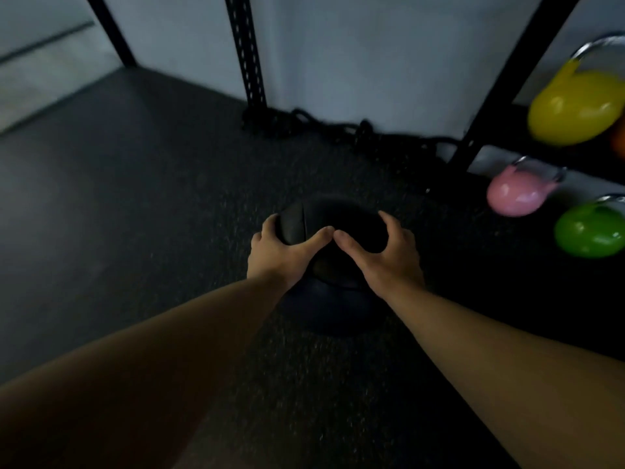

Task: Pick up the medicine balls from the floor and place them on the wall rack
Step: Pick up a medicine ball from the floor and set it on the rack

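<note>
Gripping a black medicine ball [338,228] from both sides, the left hand [280,252] and right hand [385,258] curl around it, thumbs nearly touching. Round, without visible long axis, it sits above a darker ball [331,306] on the floor [135,198]. Kettlebells [575,106] stand right, well apart.

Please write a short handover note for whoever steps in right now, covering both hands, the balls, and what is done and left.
Left hand: wrapped on the left side of the black medicine ball.
Right hand: gripping its right side, thumbs almost meeting on top.
A second, darker ball sits directly beneath, on the rubber floor.
Whether the top ball has left the lower one cannot be told.
Yellow kettlebell, pink kettlebell and green kettlebell fill the rack on the right.
Done: grip taken. Left: lift and rack both balls.
</note>
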Demonstrator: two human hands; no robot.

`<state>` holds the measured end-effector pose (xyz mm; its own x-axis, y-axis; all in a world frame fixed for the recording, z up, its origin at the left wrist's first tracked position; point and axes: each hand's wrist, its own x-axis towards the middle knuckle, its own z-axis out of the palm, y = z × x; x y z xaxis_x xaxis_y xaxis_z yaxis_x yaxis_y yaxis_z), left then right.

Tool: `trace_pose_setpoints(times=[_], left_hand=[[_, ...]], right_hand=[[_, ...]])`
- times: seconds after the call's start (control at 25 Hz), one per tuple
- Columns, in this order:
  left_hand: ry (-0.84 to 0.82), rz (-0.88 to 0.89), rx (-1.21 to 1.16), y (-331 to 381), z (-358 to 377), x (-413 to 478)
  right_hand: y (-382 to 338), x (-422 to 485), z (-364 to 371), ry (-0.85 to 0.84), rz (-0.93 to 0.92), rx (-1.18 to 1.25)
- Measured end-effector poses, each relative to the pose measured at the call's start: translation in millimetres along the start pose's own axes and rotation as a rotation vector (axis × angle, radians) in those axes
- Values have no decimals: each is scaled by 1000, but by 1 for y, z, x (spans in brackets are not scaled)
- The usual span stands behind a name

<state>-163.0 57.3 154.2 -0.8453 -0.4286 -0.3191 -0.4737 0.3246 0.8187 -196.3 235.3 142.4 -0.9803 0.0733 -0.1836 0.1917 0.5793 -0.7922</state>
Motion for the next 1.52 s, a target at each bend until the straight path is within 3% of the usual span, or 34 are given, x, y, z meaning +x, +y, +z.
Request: trace_pose_setpoints(times=[0.44,0.72,0.92,1.16,1.32,1.52], left_hand=[[-10,549,-131,465,-96,-170],[-123,787,-262,676,-49,-339],[-153,920,-315,777,21,-425],[-237,943,-355,848,102,-464],[-247,963,-351,883,135,-438],[-207,955,-350,933,168,-339]], right_hand=[[-296,-62,-400,460,-294,188],[-353,-149,-665,729,-383,129],[-337,-178,-808,856,-433,94],[-307,-172,-912,905,-413,71],[-302,-122,-939,909,-423,85],[-316,2,-944,870,-468,90]])
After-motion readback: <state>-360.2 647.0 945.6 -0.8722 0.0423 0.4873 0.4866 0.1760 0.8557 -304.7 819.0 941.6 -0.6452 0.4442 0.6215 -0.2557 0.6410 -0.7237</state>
